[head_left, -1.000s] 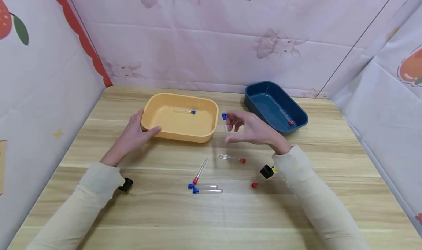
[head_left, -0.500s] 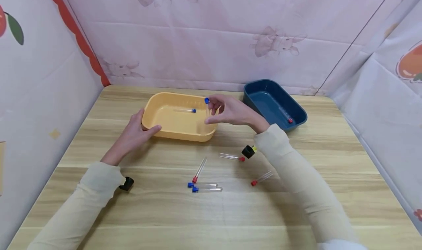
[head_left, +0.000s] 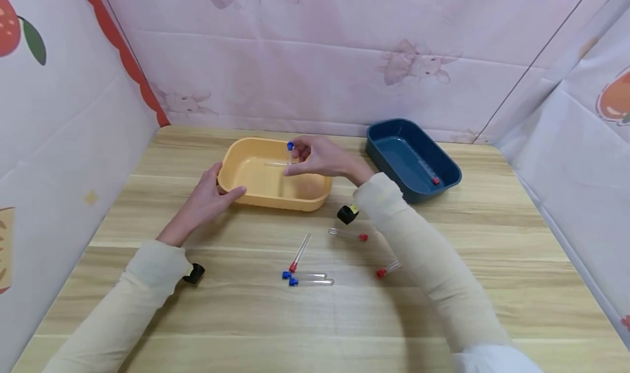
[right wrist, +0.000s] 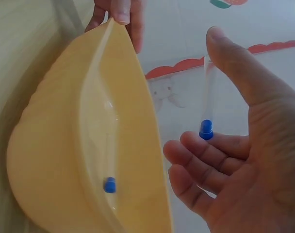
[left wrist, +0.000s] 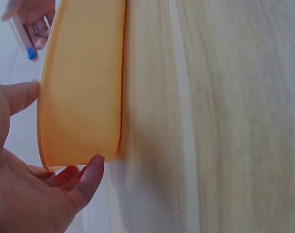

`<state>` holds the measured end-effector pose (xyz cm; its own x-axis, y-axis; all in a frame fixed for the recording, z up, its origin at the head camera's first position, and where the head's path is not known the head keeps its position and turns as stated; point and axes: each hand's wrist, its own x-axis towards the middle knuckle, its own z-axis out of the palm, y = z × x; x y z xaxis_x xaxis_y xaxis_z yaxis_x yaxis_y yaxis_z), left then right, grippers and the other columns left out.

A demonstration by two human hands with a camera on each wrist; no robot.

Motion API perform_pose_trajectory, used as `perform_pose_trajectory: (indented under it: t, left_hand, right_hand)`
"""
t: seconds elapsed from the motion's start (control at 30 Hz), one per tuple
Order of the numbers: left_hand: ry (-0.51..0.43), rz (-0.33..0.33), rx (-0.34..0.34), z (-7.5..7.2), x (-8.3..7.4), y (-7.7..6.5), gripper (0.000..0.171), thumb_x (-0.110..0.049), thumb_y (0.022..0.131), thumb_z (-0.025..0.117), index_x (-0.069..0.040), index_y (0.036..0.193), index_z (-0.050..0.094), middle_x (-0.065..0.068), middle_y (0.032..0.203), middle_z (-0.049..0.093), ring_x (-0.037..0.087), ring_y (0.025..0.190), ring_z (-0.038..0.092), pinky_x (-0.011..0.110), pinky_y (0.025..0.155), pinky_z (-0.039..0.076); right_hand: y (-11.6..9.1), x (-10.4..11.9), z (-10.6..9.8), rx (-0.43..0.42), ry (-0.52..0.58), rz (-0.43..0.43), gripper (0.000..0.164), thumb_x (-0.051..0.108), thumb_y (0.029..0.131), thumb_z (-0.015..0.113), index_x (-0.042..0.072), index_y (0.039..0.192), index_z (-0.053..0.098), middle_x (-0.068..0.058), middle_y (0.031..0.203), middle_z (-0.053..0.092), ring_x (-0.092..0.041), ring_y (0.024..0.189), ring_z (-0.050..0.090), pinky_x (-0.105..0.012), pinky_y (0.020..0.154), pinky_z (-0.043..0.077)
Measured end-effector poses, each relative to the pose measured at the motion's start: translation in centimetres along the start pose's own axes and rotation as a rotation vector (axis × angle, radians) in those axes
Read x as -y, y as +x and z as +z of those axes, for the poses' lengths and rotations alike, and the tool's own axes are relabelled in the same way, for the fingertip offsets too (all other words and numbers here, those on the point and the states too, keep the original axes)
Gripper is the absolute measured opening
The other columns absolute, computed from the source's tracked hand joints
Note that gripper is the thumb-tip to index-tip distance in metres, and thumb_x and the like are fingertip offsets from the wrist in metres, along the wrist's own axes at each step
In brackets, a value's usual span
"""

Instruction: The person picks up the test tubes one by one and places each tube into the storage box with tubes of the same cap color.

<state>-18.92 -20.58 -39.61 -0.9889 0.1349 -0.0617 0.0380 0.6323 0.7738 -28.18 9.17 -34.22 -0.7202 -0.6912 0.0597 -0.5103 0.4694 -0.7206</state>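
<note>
My left hand (head_left: pixel 204 200) grips the left end of a yellow plastic bin (head_left: pixel 275 202), thumb at the rim and fingers against the wall. Over the bin, my right hand (head_left: pixel 322 157) pinches a clear test tube with a blue cap (head_left: pixel 290 146) between thumb and fingers. That tube stands roughly upright, cap end up, above the bin's floor. Another blue-capped test tube (right wrist: pixel 110 184) lies inside the bin. In the left wrist view the held tube's blue cap (left wrist: pixel 31 53) shows beyond the bin's rim.
A dark blue bin (head_left: pixel 381 168) at the back right holds a red-capped tube (head_left: pixel 435 180). On the wooden table lie red-capped tubes (head_left: pixel 346 234), (head_left: pixel 301 252), (head_left: pixel 389 269) and two blue-capped tubes (head_left: pixel 315 282). Patterned cloth walls enclose the table's back and sides.
My right hand has moved left with the blue-capped test tube, from beside the yellow bin's right end to over its middle. My left hand has stayed on the bin.
</note>
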Motion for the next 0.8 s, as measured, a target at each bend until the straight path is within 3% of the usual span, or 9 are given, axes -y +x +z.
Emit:
perform_pose_trajectory:
  t: [0.43, 0.6, 0.8]
  left_hand:
    - [-0.084, -0.024, 0.024, 0.8, -0.7, -0.5, 0.099, -0.037, 0.103, 0.065, 0.002, 0.163, -0.003, 0.033, 0.164, 0.02, 0.044, 0.144, 0.039, 0.051, 0.113, 0.04]
    - [-0.099, -0.019, 0.019, 1.2, -1.0, -0.8, 0.098, -0.034, 0.103, 0.066, 0.003, 0.163, -0.003, 0.033, 0.163, 0.021, 0.044, 0.144, 0.039, 0.052, 0.113, 0.04]
    - [-0.081, 0.001, 0.015, 1.7, -1.2, -0.9, 0.097, -0.034, 0.103, 0.065, 0.004, 0.163, -0.002, 0.033, 0.163, 0.021, 0.044, 0.145, 0.038, 0.054, 0.115, 0.037]
  right_hand:
    - [1.9, -0.9, 2.8, 0.044, -0.079, -0.013, 0.046, 0.044, 0.085, 0.084, 0.007, 0.105, 0.064, -0.004, 0.098, 0.065, -0.016, 0.084, 0.057, -0.027, 0.073, 0.048]
    - [2.2, -1.3, 3.6, 0.06, -0.121, -0.023, 0.05, 0.045, 0.085, 0.084, 0.005, 0.107, 0.065, -0.004, 0.099, 0.065, -0.017, 0.082, 0.057, -0.028, 0.074, 0.048]
    - [2.7, -1.8, 4.9, 0.08, -0.177, 0.057, 0.065, 0.053, 0.08, 0.086, 0.004, 0.117, 0.064, -0.003, 0.099, 0.066, -0.017, 0.085, 0.06, -0.028, 0.075, 0.05]
